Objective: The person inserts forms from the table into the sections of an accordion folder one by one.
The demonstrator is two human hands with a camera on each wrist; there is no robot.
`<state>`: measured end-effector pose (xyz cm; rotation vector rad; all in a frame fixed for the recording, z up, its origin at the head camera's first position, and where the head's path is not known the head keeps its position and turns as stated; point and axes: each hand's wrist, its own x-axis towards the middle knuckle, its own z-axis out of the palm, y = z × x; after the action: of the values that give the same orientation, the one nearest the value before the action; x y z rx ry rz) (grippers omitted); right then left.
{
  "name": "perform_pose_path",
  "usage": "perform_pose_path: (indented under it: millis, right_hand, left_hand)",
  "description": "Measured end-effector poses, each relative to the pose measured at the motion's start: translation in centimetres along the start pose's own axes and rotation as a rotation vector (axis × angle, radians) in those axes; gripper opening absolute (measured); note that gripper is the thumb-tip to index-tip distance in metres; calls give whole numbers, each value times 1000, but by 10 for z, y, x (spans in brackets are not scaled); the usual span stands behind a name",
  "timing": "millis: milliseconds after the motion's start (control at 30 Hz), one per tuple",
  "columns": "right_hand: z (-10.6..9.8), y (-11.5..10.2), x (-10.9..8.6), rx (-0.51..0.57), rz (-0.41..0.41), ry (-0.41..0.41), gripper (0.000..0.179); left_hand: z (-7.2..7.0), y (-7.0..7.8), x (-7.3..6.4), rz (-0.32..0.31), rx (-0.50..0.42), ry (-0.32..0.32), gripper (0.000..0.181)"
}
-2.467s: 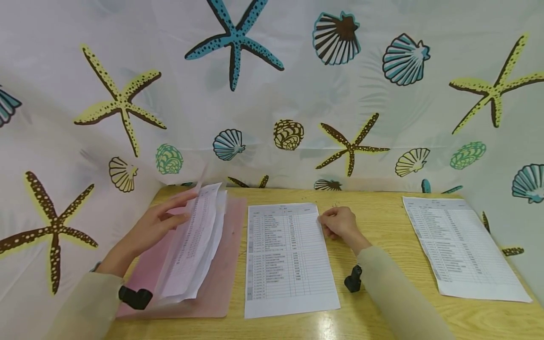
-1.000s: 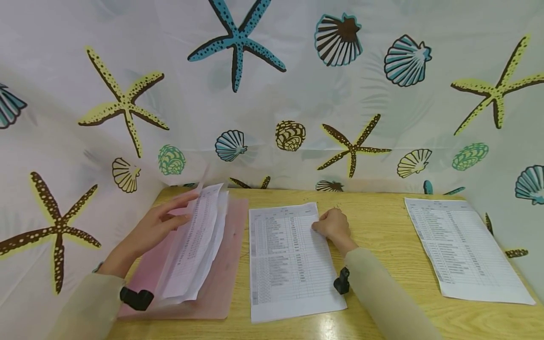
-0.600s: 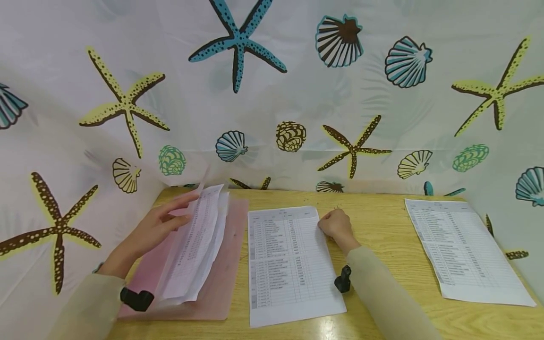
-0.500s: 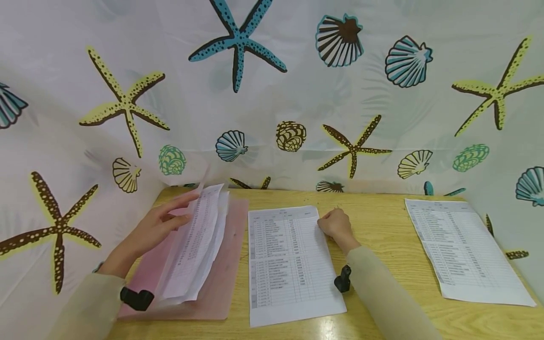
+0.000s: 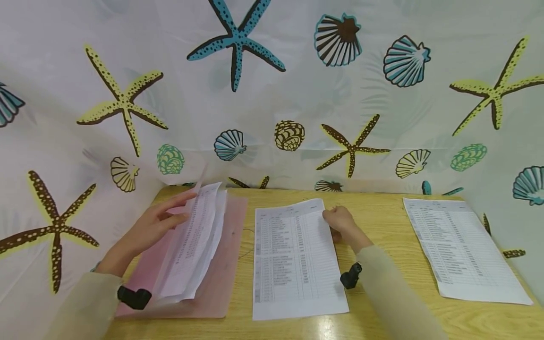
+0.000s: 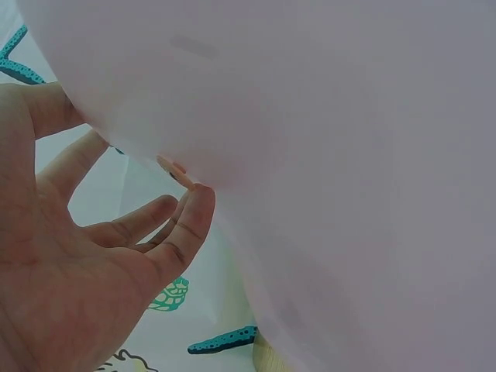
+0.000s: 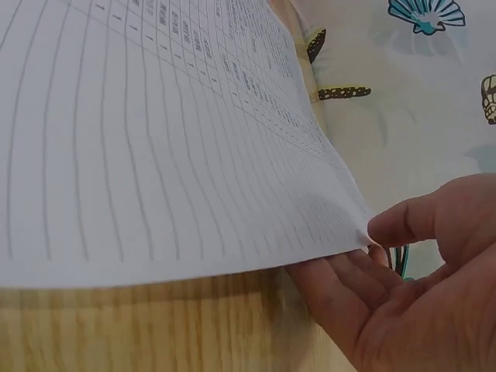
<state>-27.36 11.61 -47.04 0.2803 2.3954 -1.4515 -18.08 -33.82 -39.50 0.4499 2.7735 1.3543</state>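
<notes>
My left hand holds up the cover of a translucent pink folder at the left of the table, its fingertips at the cover's edge. Several printed sheets lean up together with that cover. In the left wrist view the pale cover fills most of the picture and hides what lies behind it. My right hand pinches the upper right edge of a printed table sheet, thumb on top and fingers underneath. The right wrist view shows that edge of the sheet raised off the wood.
Another printed sheet lies flat at the right of the wooden table. A white curtain with starfish and shells stands behind and at both sides. Bare wood shows between the sheets.
The right hand, first at the sheet's edge, now has its fingers under it and its upper right part lifted. The sheet has shifted slightly right. The left hand stays on the folder cover.
</notes>
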Motion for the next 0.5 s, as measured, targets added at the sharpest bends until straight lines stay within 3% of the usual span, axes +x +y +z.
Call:
perform_pose_path:
  millis: [133, 267, 333, 500]
  right_hand:
    - [-5, 5, 0, 96, 52, -114, 12]
    - [-11, 9, 0, 191, 89, -191, 47]
    - [-13, 11, -1, 214, 90, -207, 56]
    - [-16, 14, -1, 219, 61, -212, 42]
  left_hand:
    - [0, -2, 0, 1, 4, -4, 58]
    - [-2, -1, 0, 1, 12, 2, 57]
    - [-2, -2, 0, -2, 14, 4, 57]
    - [-3, -2, -1, -22, 19, 1, 58]
